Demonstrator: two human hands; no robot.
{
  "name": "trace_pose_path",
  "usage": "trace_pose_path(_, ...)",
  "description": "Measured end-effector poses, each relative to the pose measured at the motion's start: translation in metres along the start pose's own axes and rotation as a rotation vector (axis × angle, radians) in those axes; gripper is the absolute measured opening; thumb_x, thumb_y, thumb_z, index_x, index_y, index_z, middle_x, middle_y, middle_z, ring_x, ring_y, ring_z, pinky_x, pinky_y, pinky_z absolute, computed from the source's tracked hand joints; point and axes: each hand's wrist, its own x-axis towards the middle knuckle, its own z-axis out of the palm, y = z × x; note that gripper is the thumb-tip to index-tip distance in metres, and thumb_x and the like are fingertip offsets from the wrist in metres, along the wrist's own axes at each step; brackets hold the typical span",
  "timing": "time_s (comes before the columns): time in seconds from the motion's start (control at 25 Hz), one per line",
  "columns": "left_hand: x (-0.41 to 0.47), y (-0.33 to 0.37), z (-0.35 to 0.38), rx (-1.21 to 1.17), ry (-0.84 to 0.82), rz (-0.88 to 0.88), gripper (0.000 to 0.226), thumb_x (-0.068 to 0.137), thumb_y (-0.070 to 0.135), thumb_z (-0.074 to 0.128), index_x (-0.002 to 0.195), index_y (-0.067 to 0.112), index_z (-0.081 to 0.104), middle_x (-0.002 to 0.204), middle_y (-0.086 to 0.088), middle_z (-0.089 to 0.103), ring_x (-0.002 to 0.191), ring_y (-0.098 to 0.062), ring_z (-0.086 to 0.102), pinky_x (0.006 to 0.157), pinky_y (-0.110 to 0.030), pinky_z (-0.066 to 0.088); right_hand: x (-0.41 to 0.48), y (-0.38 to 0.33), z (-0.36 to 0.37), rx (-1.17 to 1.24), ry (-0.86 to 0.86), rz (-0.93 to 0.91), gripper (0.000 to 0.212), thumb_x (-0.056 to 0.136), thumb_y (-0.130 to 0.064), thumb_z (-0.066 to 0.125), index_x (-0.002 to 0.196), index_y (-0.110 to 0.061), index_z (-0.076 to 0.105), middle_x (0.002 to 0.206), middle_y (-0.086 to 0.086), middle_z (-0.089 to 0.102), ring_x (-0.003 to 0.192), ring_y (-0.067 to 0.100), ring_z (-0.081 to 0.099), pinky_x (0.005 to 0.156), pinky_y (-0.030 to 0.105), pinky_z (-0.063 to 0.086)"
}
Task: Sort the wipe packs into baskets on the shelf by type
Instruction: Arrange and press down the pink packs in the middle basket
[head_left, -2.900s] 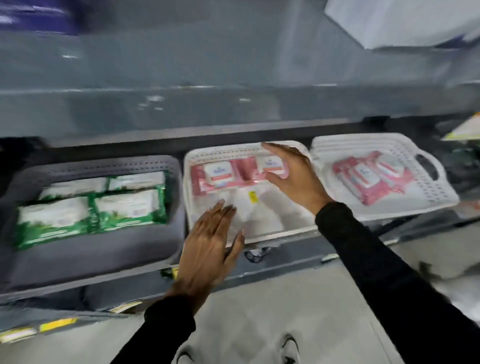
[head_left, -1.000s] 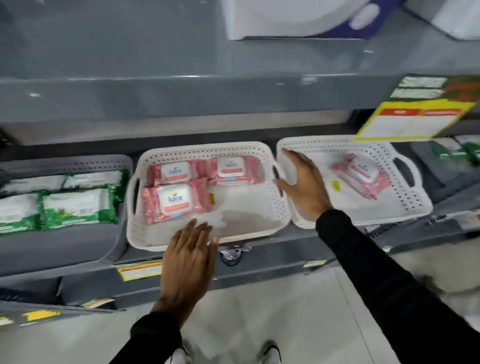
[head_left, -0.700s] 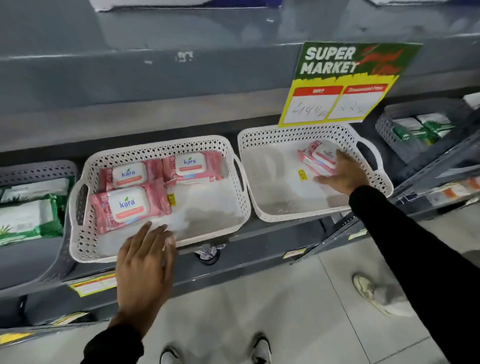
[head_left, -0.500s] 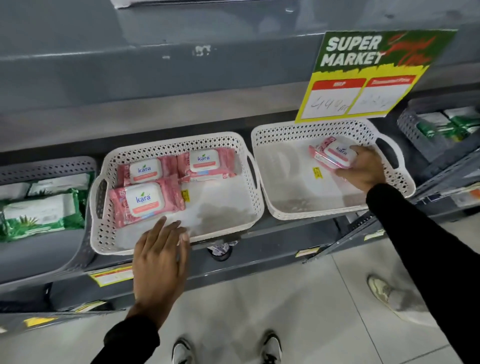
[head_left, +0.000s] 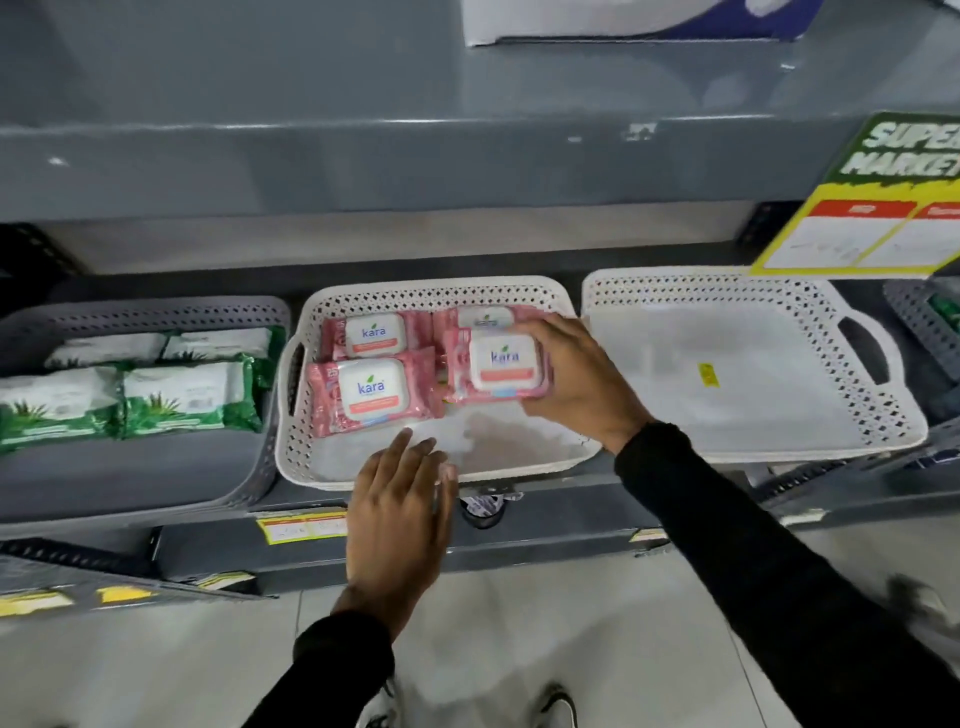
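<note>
My right hand (head_left: 576, 379) grips a pink Kara wipe pack (head_left: 496, 366) and holds it low over the right half of the middle white basket (head_left: 415, 293). Three more pink packs lie in that basket: one at the front left (head_left: 371, 395), one behind it (head_left: 374, 332), and one at the back right (head_left: 485, 316), partly hidden by the held pack. My left hand (head_left: 400, 512) rests flat, fingers apart, on the basket's front rim. The white basket (head_left: 810, 306) to the right holds no packs. A grey basket (head_left: 156, 312) on the left holds several green wipe packs (head_left: 187, 397).
A grey shelf board (head_left: 415, 171) overhangs the baskets. A yellow and green supermarket price sign (head_left: 878, 218) hangs at the upper right. Another grey basket (head_left: 930, 322) sits at the far right edge. Price labels (head_left: 301, 527) line the shelf front. Tiled floor and my shoes lie below.
My right hand lifted the last pink pack out of the right white basket and carried it left over the middle basket. My left hand stayed on the middle basket's front rim.
</note>
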Motion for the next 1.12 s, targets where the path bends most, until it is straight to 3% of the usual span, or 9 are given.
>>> trace_pose_path(0.24,-0.002,-0.001,0.000,-0.015,-0.049,-0.040,0.033,0.104,0.030,0.041,0.109,0.013,0.069,0.119,-0.007,0.071,0.131,-0.029,0.054,0.103,-0.044,0.044,0.002,0.002,0.039,-0.217,-0.162,0.072,0.088,0.076,-0.016,0.080,0.151,-0.022,0.034,0.155,0.001,0.040,0.143,0.018,0.033,0.115,0.038,0.038)
trace_pose_path(0.36,-0.001,0.001,-0.008,-0.050,-0.084,-0.061,0.030,0.102,0.031,0.045,0.112,0.015,0.069,0.122,-0.004,0.072,0.128,-0.026,0.058,0.102,-0.041,0.046,-0.002,-0.001,0.035,-0.214,-0.111,0.024,0.093,0.073,-0.031,0.085,0.151,-0.022,0.035,0.154,0.000,0.040,0.142,0.017,0.033,0.115,0.045,0.038)
trace_pose_path(0.48,0.020,-0.007,-0.028,-0.241,-0.063,-0.202,0.027,0.095,0.034,0.062,0.116,0.017,0.066,0.124,-0.005,0.071,0.112,-0.024,0.067,0.094,-0.036,0.052,-0.005,-0.006,0.026,-0.145,-0.004,-0.007,0.085,0.077,-0.035,0.082,0.149,-0.025,0.039,0.152,-0.003,0.043,0.138,0.015,0.038,0.116,0.039,0.038)
trace_pose_path(0.56,0.043,-0.027,-0.033,-0.190,-0.061,-0.213,0.048,0.084,0.037,0.077,0.124,0.014,0.062,0.128,-0.009,0.068,0.118,-0.027,0.063,0.100,-0.040,0.051,-0.003,-0.008,0.025,-0.142,0.002,-0.018,0.081,0.079,-0.037,0.081,0.149,-0.025,0.041,0.153,-0.004,0.044,0.138,0.015,0.039,0.117,0.037,0.036)
trace_pose_path(0.64,0.064,-0.048,-0.032,-0.069,-0.172,-0.180,0.079,0.073,0.039,0.085,0.140,0.013,0.051,0.145,-0.010,0.056,0.136,-0.030,0.049,0.113,-0.047,0.039,0.000,-0.009,0.029,-0.160,-0.047,-0.020,0.081,0.080,-0.036,0.081,0.150,-0.025,0.042,0.153,-0.003,0.045,0.138,0.015,0.041,0.116,0.037,0.038)
trace_pose_path(0.72,0.078,-0.062,-0.026,0.000,-0.305,-0.153,0.090,0.072,0.037,0.085,0.148,0.016,0.041,0.155,-0.008,0.046,0.144,-0.030,0.039,0.120,-0.046,0.027,0.002,-0.009,0.036,-0.196,-0.104,-0.041,0.081,0.080,-0.034,0.081,0.150,-0.020,0.043,0.152,0.000,0.048,0.138,0.019,0.044,0.114,0.043,0.042)
trace_pose_path(0.84,0.085,-0.075,-0.018,0.050,-0.291,-0.071,0.082,0.071,0.026,0.087,0.143,0.016,0.049,0.146,-0.008,0.055,0.135,-0.031,0.050,0.117,-0.047,0.032,0.002,-0.010,0.043,-0.228,-0.125,-0.053,0.072,0.082,-0.027,0.079,0.147,-0.017,0.048,0.149,0.001,0.051,0.137,0.023,0.046,0.110,0.052,0.043)
trace_pose_path(0.96,0.081,-0.088,-0.013,0.032,-0.292,-0.015,0.076,0.067,0.019,0.089,0.136,0.015,0.057,0.137,-0.006,0.063,0.125,-0.031,0.058,0.111,-0.047,0.040,0.000,-0.010,0.045,-0.251,-0.124,-0.036,0.069,0.084,-0.021,0.078,0.146,-0.019,0.048,0.149,-0.001,0.051,0.139,0.021,0.044,0.112,0.050,0.041)
trace_pose_path(1.12,0.079,-0.095,-0.006,-0.053,-0.373,-0.005,0.071,0.072,0.013,0.085,0.138,0.014,0.057,0.142,-0.007,0.060,0.132,-0.029,0.055,0.112,-0.044,0.042,-0.006,-0.015,0.050,-0.269,-0.125,-0.015,0.071,0.085,-0.026,0.076,0.149,-0.023,0.044,0.150,-0.005,0.048,0.139,0.020,0.042,0.111,0.046,0.038)
